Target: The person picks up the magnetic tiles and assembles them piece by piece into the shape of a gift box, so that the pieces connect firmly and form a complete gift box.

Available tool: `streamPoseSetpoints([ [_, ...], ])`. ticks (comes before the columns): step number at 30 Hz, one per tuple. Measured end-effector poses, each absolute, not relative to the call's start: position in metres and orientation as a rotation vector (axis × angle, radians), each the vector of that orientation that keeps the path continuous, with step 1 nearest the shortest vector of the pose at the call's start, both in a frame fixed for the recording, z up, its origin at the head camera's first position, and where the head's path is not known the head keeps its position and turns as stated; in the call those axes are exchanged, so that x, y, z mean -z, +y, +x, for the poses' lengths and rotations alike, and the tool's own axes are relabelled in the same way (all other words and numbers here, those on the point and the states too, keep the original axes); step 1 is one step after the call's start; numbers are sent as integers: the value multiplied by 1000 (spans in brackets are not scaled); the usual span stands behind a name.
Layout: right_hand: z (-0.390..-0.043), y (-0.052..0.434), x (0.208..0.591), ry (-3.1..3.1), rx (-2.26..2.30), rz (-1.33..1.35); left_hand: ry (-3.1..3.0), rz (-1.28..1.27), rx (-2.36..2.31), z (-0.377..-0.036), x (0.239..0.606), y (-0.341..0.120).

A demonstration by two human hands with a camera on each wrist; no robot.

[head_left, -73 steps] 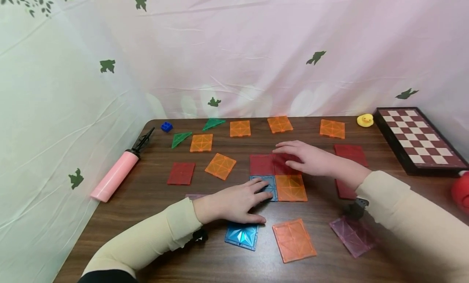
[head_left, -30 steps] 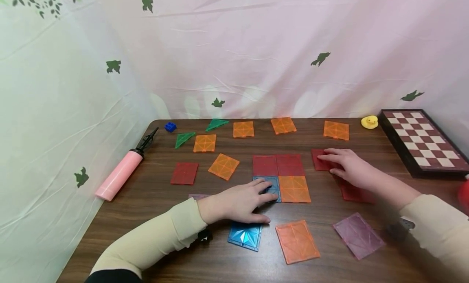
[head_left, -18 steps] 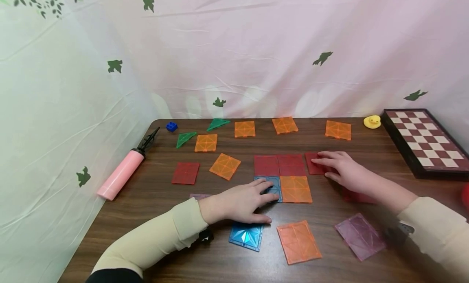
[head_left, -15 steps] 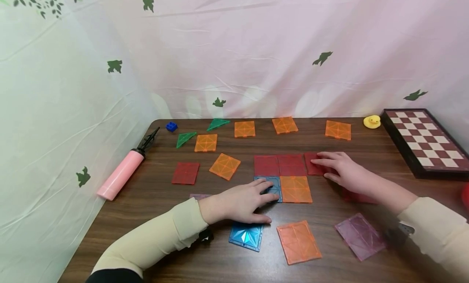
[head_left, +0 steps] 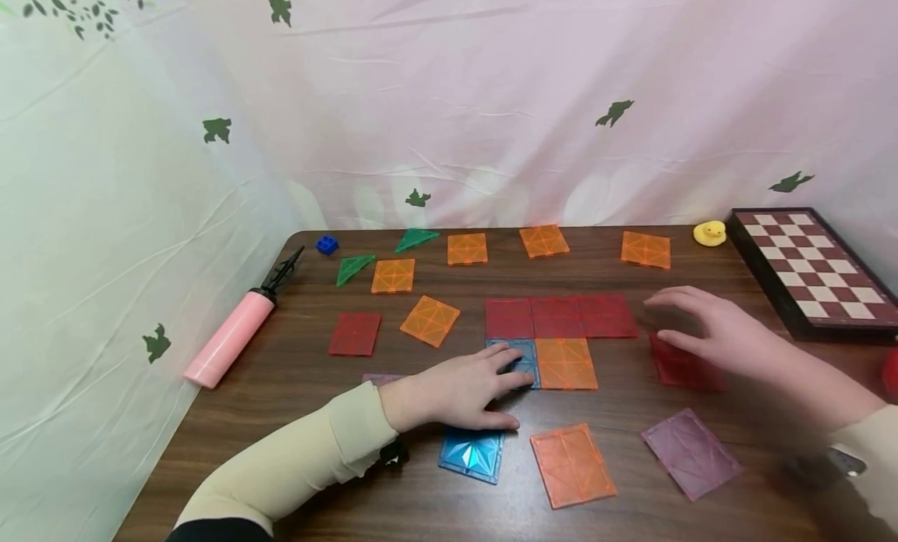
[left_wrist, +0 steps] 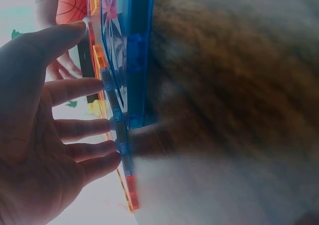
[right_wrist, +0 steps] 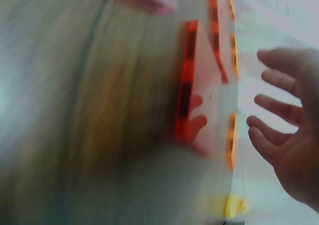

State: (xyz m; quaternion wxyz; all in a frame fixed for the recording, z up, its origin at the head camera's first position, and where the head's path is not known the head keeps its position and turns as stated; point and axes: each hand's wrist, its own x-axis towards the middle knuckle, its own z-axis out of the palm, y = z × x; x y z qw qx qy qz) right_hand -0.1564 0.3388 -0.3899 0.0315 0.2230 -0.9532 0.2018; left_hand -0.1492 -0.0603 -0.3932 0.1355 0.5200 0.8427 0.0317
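Observation:
My left hand [head_left: 463, 390] rests its fingertips on a blue magnetic tile [head_left: 523, 361], fingers spread. This tile adjoins an orange tile [head_left: 567, 363]. Behind them runs a row of three red tiles, left [head_left: 508, 318], middle [head_left: 556, 317] and right [head_left: 607, 317], edge to edge. My right hand [head_left: 726, 331] is off to the right of that row, holding nothing, its fingers loosely bent. It hovers close over a separate red tile [head_left: 680, 368], partly covering it in the head view. In the right wrist view the fingers stand apart from this red tile [right_wrist: 187, 88].
Nearer me lie a glossy blue tile [head_left: 471, 453], a larger orange tile [head_left: 573, 465] and a purple tile [head_left: 691, 454]. Loose orange tiles, green triangles and a red tile [head_left: 355, 334] spread behind and left. A pink hand pump [head_left: 231, 337], rubber duck [head_left: 710, 233] and chessboard [head_left: 814, 269] flank them.
The right hand slid a red tile left against the row's right end, let it go and moved back right over the other red tile. The left hand stayed on the blue tile.

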Motion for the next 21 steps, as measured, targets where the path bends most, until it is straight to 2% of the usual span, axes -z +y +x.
streamPoseSetpoints([
  [8,-132,360,408,-2937,-517,729,2444,1492,-83,-148,393,-62],
  [21,-120,333,412,-2891,-494,854,2451,1525,-93,-149,395,-62],
])
